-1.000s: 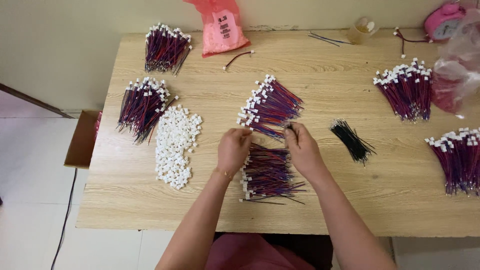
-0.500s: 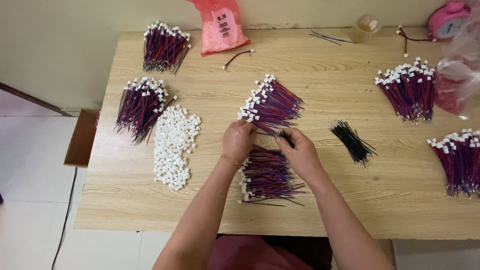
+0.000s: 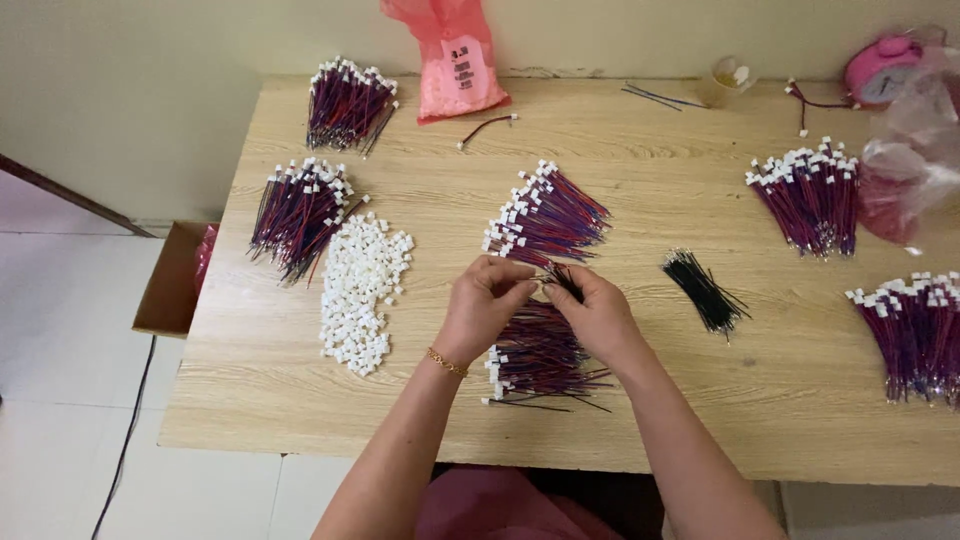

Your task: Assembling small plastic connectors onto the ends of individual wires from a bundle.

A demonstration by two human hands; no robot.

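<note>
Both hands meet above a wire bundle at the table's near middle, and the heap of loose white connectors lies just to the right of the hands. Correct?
Not quite. In the head view the heap of loose white connectors lies to the left of the hands, beside the left hand. The right hand does meet it above the wire bundle.

The hands hide what their fingertips pinch.

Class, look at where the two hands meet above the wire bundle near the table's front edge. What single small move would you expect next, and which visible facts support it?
Probably laying the piece down on the wire bundle beneath the hands. The left hand and right hand meet fingertip to fingertip over it, pinching something small and dark; what exactly cannot be told. The pile of white connectors lies by the left hand, so a reach there could follow.
</note>
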